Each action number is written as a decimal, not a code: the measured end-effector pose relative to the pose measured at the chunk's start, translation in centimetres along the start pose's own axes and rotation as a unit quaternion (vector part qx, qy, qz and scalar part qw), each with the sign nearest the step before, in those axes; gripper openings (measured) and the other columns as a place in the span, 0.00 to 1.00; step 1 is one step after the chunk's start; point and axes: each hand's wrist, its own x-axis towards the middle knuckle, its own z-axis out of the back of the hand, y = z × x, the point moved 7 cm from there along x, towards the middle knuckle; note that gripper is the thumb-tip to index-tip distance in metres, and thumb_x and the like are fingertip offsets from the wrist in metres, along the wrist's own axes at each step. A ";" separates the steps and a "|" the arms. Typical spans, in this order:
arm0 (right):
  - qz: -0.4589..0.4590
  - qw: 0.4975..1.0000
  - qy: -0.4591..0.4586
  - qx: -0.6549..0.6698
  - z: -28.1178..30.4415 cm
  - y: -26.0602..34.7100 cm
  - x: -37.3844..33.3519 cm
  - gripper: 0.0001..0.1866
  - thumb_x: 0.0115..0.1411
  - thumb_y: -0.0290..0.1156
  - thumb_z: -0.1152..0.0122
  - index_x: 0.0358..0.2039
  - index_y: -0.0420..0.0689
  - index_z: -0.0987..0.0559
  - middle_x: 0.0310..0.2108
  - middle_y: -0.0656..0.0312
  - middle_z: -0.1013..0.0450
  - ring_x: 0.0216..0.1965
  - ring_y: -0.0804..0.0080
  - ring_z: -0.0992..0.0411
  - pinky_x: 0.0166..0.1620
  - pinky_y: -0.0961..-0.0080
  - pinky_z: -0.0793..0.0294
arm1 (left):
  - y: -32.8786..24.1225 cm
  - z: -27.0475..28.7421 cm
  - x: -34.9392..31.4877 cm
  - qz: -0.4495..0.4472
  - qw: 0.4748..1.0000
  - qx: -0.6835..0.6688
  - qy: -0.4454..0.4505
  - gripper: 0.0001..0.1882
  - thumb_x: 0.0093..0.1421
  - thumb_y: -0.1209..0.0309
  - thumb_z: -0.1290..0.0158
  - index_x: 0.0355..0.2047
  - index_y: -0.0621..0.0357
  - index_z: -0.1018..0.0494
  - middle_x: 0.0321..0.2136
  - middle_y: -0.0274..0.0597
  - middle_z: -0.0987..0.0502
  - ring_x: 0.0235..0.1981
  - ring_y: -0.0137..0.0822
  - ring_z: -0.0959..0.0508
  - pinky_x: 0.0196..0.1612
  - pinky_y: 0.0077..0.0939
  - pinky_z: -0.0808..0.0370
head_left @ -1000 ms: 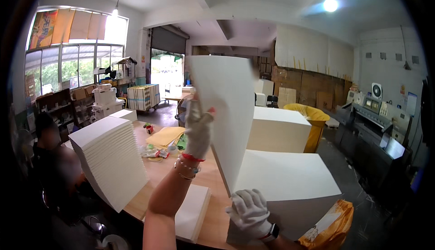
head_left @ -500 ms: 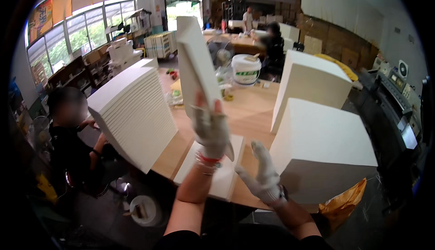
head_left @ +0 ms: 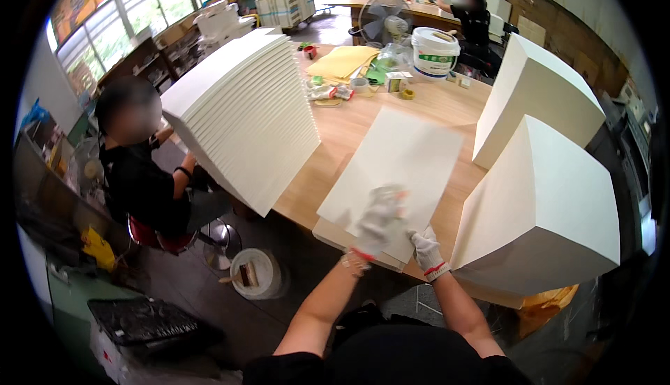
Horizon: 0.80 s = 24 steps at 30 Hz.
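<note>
A wide white sheet [head_left: 405, 161] lies on the table in front of me, slightly turned over a white board [head_left: 342, 235] whose near edge shows beneath it. My left hand [head_left: 380, 219], in a white glove, is over the near part of the sheet; motion blurs its fingers. At the sheet's near right edge is my gloved right hand [head_left: 427, 251], its thumb apart from the fingers and touching the edge. To the left stands a tall stack of white boards [head_left: 244, 116] with ridged layers. Two white stacks, a nearer one [head_left: 558, 196] and a farther one [head_left: 544, 95], stand to the right.
On the wooden table [head_left: 349, 130] are a white bucket [head_left: 434, 53], yellow paper [head_left: 342, 64] and tape rolls. A fan [head_left: 385, 20] stands behind. One person [head_left: 143, 168] sits at the left, another [head_left: 474, 22] at the back. A floor bucket [head_left: 257, 277] holds a brush.
The white sheet that my left hand held upright now lies flat on the table, over the board. My right hand has come to its near right edge. The view has tilted down.
</note>
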 end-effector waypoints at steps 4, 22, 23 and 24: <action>-0.053 0.962 -0.028 -0.265 0.9 -0.4 -0.5 0.33 0.56 0.33 0.35 0.59 0.36 0.35 0.45 0.52 0.24 0.45 0.66 0.24 0.46 0.70 0.25 | 15.1 6.1 -10.9 0.283 0.958 0.022 0.031 0.20 0.54 0.74 0.45 0.49 0.58 0.27 0.53 0.48 0.27 0.53 0.50 0.28 0.57 0.40 0.30; 0.086 0.857 0.049 -0.506 -2.7 3.2 -7.1 0.27 0.43 0.29 0.24 0.45 0.44 0.23 0.44 0.51 0.32 0.37 0.60 0.27 0.42 0.65 0.25 | 20.5 10.7 -16.3 0.243 0.954 -0.014 0.172 0.20 0.51 0.88 0.43 0.46 0.68 0.23 0.54 0.53 0.25 0.51 0.41 0.22 0.51 0.27 0.21; 0.077 0.864 0.052 -0.494 -2.6 3.1 -7.1 0.26 0.43 0.29 0.24 0.45 0.44 0.23 0.44 0.51 0.32 0.37 0.60 0.27 0.42 0.66 0.25 | 20.6 10.7 -16.3 0.287 0.945 -0.024 0.157 0.20 0.51 0.88 0.44 0.46 0.69 0.23 0.52 0.52 0.24 0.49 0.40 0.21 0.50 0.26 0.20; 0.103 0.862 0.049 -0.495 -2.4 3.0 -7.3 0.26 0.43 0.29 0.24 0.45 0.44 0.22 0.44 0.51 0.32 0.38 0.60 0.27 0.42 0.66 0.25 | 19.9 10.7 -15.8 0.330 0.932 -0.032 0.147 0.20 0.51 0.89 0.45 0.45 0.69 0.23 0.50 0.52 0.23 0.47 0.39 0.20 0.49 0.26 0.20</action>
